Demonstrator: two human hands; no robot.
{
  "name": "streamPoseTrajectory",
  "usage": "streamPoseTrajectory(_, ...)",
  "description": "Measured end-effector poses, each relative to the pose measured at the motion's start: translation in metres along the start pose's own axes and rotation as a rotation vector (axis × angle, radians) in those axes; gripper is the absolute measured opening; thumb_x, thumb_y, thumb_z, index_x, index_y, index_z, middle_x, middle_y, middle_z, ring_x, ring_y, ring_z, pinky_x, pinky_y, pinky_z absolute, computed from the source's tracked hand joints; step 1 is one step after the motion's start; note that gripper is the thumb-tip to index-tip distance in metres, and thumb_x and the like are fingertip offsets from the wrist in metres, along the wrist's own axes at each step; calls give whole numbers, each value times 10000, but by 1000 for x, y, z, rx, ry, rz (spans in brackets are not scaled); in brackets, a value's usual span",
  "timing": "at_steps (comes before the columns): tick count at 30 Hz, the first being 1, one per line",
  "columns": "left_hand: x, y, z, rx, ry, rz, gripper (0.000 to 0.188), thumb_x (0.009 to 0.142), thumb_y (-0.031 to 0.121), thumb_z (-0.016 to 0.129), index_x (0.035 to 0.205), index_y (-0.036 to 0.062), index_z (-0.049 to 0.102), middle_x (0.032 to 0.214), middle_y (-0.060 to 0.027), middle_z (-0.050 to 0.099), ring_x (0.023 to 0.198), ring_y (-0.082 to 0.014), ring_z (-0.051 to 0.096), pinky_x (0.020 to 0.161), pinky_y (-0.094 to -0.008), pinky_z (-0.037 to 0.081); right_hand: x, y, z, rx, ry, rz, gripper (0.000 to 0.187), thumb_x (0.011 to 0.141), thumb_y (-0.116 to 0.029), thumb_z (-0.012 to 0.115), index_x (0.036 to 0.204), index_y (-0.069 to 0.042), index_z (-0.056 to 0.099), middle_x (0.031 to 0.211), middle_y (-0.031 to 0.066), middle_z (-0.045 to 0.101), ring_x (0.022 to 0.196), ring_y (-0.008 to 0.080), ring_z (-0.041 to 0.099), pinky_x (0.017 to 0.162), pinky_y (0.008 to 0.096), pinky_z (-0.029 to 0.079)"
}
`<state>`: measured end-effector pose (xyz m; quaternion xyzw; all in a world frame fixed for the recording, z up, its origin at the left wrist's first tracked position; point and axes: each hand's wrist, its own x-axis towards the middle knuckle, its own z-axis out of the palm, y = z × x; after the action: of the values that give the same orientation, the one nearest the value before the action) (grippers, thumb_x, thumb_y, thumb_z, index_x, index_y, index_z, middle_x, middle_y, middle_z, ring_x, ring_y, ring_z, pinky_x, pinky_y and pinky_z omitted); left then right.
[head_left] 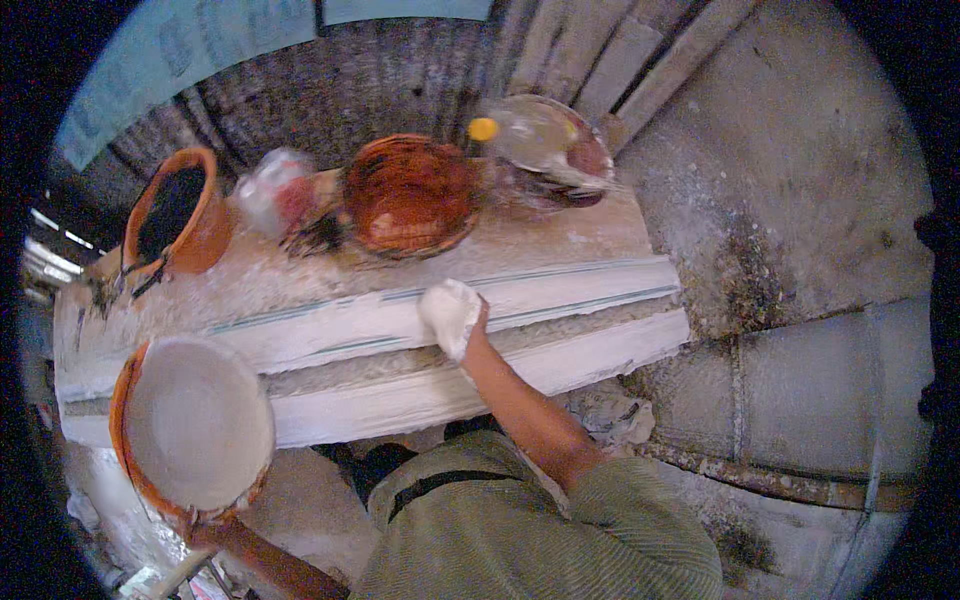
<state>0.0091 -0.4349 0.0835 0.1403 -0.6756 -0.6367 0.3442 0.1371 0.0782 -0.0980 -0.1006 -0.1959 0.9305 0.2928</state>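
At the lower left, my left hand (205, 533) grips the near rim of an orange bowl (120, 415), which is tilted and holds smooth whitish paste (200, 420). My right hand (455, 315) is over the farther of two long white strips (590, 285), close to its near edge. White paste coats this hand; its fingers look curled into a rounded lump, and whatever they hold is hidden. Thin blue-green lines run along the farther strip. The nearer white strip (370, 408) lies parallel to it, with a grey band between them.
Along the back of the table (560, 240) stand a dark-filled orange bucket (205, 220), a blurred clear-and-red bag (280, 190), a reddish-brown basin (410, 195) and a paste-smeared basin (590, 160). A small yellow round thing (483, 129) is beside the last. Corrugated sheeting (360, 80) rises behind.
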Motion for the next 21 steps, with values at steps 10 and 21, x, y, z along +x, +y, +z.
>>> streamPoseTrajectory(10,-110,65,29,-20,12,-242,546,631,230,557,1123,4,489,1083,-158,556,956,-310,557,907,-447,435,-9,-388,-163,-755,1088,-310,335,876,-355,459,956,-59,594,877,71,614,802,221,585,732,351,486)
streamPoseTrajectory(21,-140,99,-23,-177,95,-366,568,618,208,532,1138,-19,500,1083,-166,569,948,-315,581,884,-431,461,10,-421,-162,-1731,1041,-478,376,846,-249,591,986,94,526,889,161,588,782,259,563,711,368,470)
